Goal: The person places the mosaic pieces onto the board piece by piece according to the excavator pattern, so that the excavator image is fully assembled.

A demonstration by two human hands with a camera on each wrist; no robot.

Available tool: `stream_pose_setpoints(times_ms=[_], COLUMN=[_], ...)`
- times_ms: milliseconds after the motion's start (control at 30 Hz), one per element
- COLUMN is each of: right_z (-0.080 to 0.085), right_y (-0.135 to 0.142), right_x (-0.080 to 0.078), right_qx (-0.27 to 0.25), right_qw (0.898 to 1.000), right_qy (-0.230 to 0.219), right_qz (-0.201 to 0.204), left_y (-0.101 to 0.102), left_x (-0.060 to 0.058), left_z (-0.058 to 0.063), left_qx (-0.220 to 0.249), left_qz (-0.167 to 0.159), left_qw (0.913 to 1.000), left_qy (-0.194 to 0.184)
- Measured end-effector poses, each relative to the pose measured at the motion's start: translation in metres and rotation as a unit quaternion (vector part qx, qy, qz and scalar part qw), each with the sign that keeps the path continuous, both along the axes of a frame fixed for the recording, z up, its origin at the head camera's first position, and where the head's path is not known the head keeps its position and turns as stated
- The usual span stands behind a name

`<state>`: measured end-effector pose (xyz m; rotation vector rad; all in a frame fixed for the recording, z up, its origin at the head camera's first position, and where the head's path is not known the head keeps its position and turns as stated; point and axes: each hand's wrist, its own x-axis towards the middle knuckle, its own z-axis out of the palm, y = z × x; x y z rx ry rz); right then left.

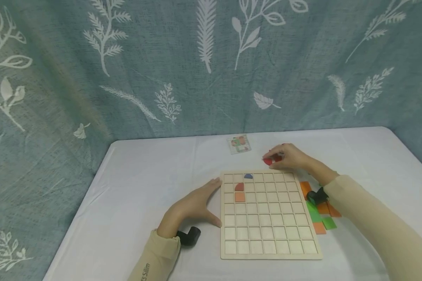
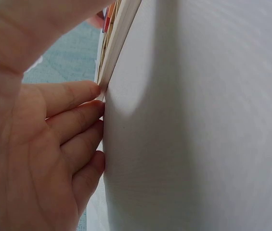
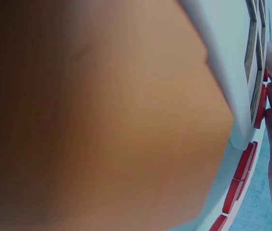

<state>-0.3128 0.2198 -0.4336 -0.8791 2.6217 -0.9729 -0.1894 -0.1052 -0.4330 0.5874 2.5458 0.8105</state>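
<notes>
A wooden grid board (image 1: 252,253) lies flat on the white table. My left hand (image 1: 195,203) rests at the board's left side, thumb and fingers spread and their tips touching its edge; in the left wrist view the fingers (image 2: 73,96) look straight. Behind the board's far edge, my right hand (image 1: 290,156) pinches a red curved tile (image 1: 268,161) between thumb and fingers. Another red tile (image 1: 277,157) shows under that hand. Set in the grid are a blue half-round tile (image 1: 248,176), a red quarter-round tile (image 1: 239,187) and an orange square tile (image 1: 240,197).
Several orange tiles (image 1: 319,228) and green tiles (image 1: 329,223) lie along the board's right edge, partly under my right forearm. More red tiles (image 3: 231,196) appear in the right wrist view. A patterned card (image 1: 239,144) lies near the table's back edge, before a leaf-print curtain (image 1: 183,58).
</notes>
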Motion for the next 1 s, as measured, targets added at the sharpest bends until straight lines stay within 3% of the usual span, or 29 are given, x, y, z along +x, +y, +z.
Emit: stream_pose_setpoints(times_ms=[600, 1000], right_z=[0.009, 0.011], right_y=[0.003, -0.001], right_x=[-0.003, -0.015], right_qx=[0.046, 0.071], right_qw=[0.998, 0.992], right_qy=[0.018, 0.049], right_qz=[0.050, 0.094], left_y=[0.000, 0.000], left_x=[-0.001, 0.000], left_z=[0.000, 0.002], left_qx=[-0.005, -0.008], left_qz=[0.006, 0.005], left_qw=[1.0000, 0.9999], left_qy=[-0.005, -0.004])
